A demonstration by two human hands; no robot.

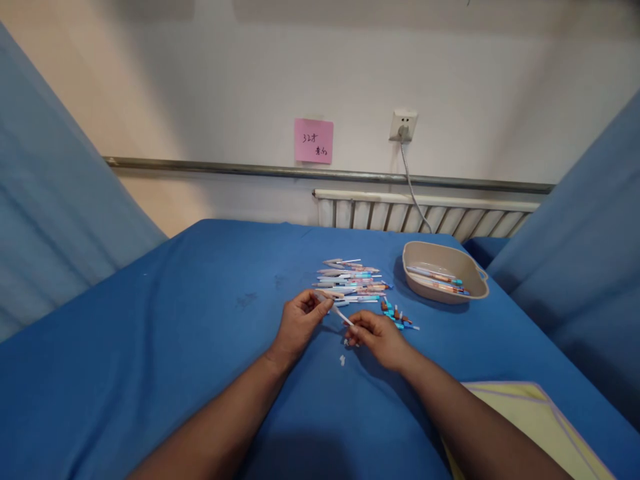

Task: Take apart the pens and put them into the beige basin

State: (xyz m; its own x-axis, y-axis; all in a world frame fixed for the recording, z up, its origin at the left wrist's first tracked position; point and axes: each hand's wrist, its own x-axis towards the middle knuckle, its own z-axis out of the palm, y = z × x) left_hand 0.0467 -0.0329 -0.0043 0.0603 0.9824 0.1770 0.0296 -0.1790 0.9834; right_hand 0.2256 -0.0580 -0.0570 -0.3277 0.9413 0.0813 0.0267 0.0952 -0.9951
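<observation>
Your left hand (300, 320) wraps its grip around the pen (341, 314) to steady it, and your right hand (379, 337) at 3 o'clock pinches its tip.

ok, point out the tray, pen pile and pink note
tray (413, 259): head view, left inner wall
pen pile (350, 280): head view, middle of heap
pink note (313, 141): head view, paper centre

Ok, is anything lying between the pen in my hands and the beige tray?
Yes: a small cluster of blue pen parts lies on the cloth between the pen and the tray, beside the right hand.
</observation>
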